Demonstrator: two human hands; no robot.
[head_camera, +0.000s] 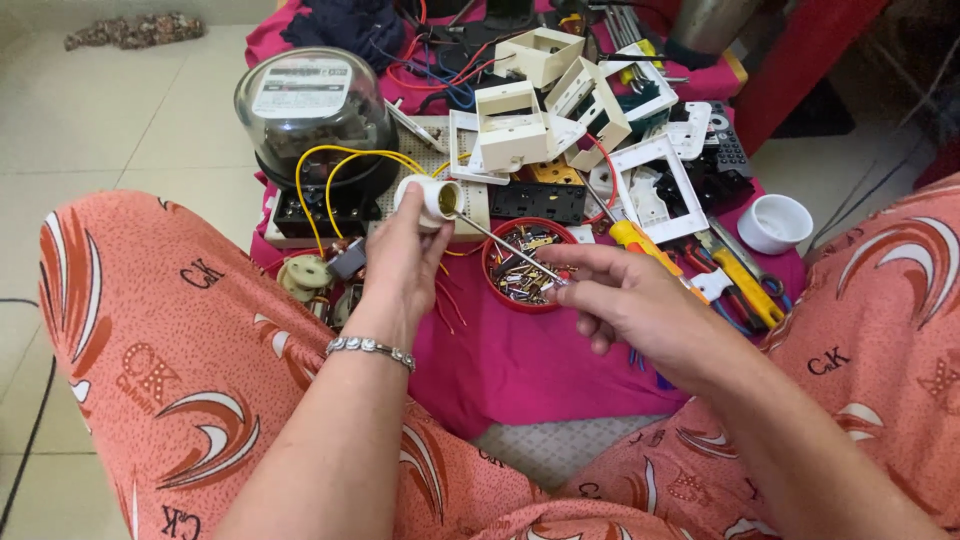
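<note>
screwdriver (508, 247) tip: hidden in socket (432, 199) | bowl (527, 264) bits: too small

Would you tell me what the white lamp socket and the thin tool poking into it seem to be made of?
The lamp socket looks like glossy white plastic or possibly ceramic, smooth with a soft sheen; a brassy yellow insert shows in its mouth. The thin tool in the right hand looks like bare steel: a slim, grey, shiny shaft.

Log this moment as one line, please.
left hand: holds white lamp socket | right hand: thin screwdriver, tip in socket | red dish beneath
</note>
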